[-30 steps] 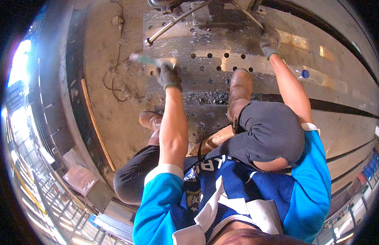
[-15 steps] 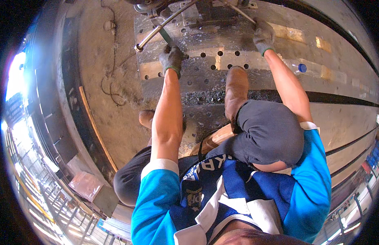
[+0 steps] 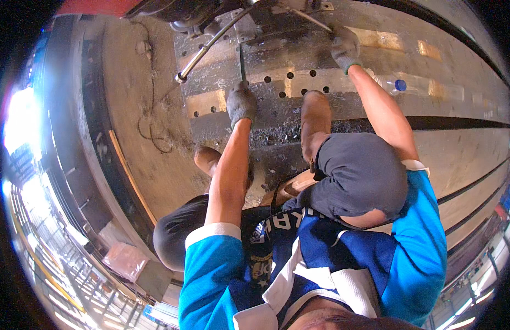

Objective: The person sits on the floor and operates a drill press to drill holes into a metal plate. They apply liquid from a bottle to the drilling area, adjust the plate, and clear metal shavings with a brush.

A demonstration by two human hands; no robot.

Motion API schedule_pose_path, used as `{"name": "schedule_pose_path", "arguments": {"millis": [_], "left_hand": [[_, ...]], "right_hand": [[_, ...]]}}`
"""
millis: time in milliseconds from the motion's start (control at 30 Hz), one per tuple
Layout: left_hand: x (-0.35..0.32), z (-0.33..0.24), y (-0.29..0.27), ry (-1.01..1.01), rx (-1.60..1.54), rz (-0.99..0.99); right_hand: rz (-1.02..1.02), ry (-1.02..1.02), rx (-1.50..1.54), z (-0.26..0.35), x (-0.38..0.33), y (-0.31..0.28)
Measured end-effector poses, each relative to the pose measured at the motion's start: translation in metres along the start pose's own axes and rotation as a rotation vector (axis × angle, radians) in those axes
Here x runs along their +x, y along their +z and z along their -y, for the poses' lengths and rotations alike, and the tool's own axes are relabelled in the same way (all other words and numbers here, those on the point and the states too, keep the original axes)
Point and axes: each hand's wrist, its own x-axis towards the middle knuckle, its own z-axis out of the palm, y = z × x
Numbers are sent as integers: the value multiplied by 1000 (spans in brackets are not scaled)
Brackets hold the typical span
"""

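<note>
My left hand (image 3: 242, 104), in a grey glove, is closed around the near end of a narrow flat metal bar (image 3: 242, 63). The bar's far end reaches a metal part below the machine (image 3: 197, 14) at the top. My gloved right hand (image 3: 344, 50) is wrapped around the outer end of a thin lever rod (image 3: 304, 16) that slants down from the machine. Left of the flat bar, a shiny second lever (image 3: 208, 48) ends in a round tip, with no hand on it. Underneath lies a steel plate (image 3: 211, 103) with several round holes.
A clear plastic bottle with a blue cap (image 3: 399, 85) lies right of my right forearm. Metal chips (image 3: 277, 135) are scattered by my brown boot (image 3: 315, 118). A cord (image 3: 150, 110) runs over the floor at left, near a long wooden strip (image 3: 131, 176).
My left hand has moved toward me and slightly right, and the flat bar now stands straighter in view. The view has shifted slightly; my right hand keeps its grip on the lever.
</note>
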Motion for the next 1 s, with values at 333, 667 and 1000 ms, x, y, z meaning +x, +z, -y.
{"name": "schedule_pose_path", "arguments": {"millis": [333,667,1000], "left_hand": [[-3,-25,-8,-192,-108,30],[-52,20,-25,-127,-54,112],[-88,69,-36,-361,-102,129]], "right_hand": [[138,32,-297,35,13,-9],[265,58,-583,126,67,-127],[285,-180,-635,149,105,-213]]}}
